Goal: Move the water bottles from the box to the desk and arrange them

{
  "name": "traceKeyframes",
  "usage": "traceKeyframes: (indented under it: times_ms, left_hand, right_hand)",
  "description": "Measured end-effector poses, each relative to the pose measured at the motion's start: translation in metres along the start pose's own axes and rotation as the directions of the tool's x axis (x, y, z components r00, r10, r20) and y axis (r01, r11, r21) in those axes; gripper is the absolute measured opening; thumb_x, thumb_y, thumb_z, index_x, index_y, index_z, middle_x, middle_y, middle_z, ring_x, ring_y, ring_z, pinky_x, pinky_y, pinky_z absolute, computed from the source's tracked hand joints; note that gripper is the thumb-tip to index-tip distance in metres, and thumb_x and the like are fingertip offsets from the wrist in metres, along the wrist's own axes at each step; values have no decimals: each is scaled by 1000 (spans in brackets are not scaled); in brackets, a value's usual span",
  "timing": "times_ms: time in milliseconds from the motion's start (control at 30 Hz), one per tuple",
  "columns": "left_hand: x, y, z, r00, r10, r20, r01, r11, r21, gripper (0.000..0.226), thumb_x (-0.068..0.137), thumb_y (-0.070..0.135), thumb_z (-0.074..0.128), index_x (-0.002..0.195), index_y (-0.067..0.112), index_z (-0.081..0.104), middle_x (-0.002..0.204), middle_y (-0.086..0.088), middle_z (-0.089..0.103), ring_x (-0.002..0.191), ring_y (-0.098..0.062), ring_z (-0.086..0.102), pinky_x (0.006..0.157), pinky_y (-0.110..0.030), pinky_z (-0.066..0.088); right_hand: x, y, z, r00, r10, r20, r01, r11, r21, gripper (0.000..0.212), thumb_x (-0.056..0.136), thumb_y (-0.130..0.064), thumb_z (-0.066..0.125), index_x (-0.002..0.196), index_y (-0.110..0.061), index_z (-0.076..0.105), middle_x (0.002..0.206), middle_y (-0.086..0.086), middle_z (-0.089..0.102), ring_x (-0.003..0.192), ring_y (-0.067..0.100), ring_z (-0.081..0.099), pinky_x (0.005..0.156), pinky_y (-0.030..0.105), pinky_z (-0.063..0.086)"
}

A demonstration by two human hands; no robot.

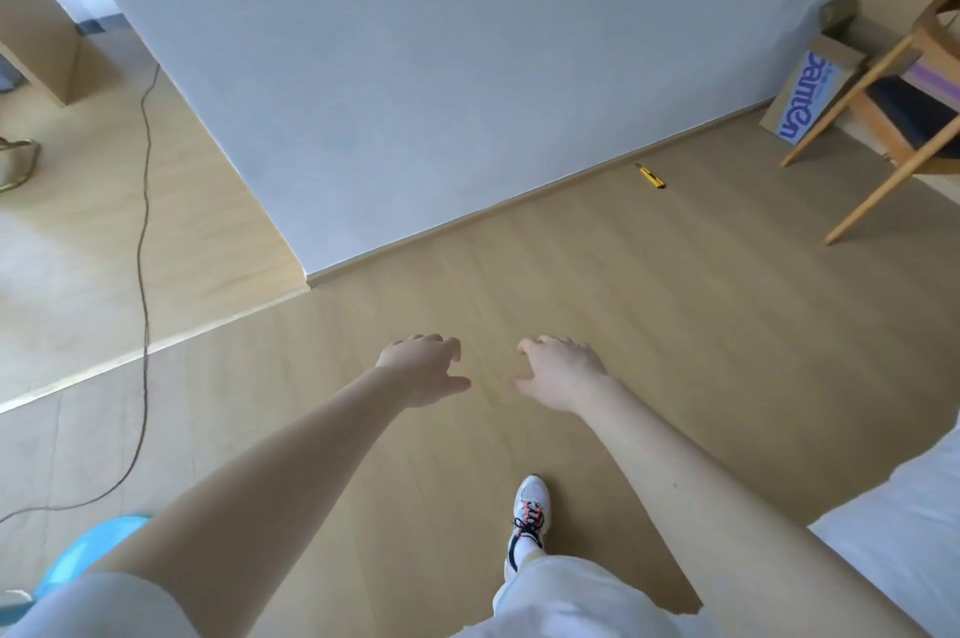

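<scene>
Well apart, box (810, 92) lies beyond right grip (561, 372).

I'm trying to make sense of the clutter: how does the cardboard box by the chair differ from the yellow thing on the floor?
The cardboard box is brown with blue lettering; the yellow utility knife is slim and far smaller. The box stands with its top flaps open; the knife lies flat. A chair leg crosses the box; nothing covers the knife. Both sit near the wall.
</scene>
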State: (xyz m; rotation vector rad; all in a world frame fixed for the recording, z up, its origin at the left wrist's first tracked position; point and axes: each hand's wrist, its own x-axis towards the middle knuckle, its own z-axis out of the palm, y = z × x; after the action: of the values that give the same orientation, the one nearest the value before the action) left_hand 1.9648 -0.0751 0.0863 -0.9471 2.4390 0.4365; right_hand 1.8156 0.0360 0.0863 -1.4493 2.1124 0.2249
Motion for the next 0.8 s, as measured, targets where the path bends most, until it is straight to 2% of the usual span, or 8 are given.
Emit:
traceKeyframes:
  times_ms: [167,333,467,800]
  left_hand:
    - [79,43,-58,999,51,12,-51,996,67,48,95,49,48,136,23,44,132,1,51,123,-21,45,94,-33,35]
    - [138,90,-90,988,152,24,-154,977,150,50,94,51,48,135,25,44,130,2,52,122,-19,45,86,-31,32]
    - [180,126,-113,971,234,49,-239,945,226,50,94,51,47,136,24,44,130,2,52,122,-19,45,88,-31,32]
    - [285,221,-161,884,452,121,-465,821,331,51,90,54,50,132,25,46,130,3,52,123,-18,45,92,-32,32]
  right_hand:
    - [44,65,-48,999,50,3,-50,997,51,54,98,-47,44,141,-15,39,138,8,48,126,29,45,101,42,38]
    - [65,122,-78,991,131,-23,-128,987,100,53,97,-48,44,138,-14,42,136,8,50,125,29,46,100,41,39]
    - [71,165,-93,978,207,-32,-200,968,150,53,98,-47,44,138,-13,41,137,8,50,124,29,47,100,42,39]
    - [77,265,-114,885,465,-19,-443,853,275,53,98,-48,44,139,-14,41,134,9,50,124,28,47,99,40,37]
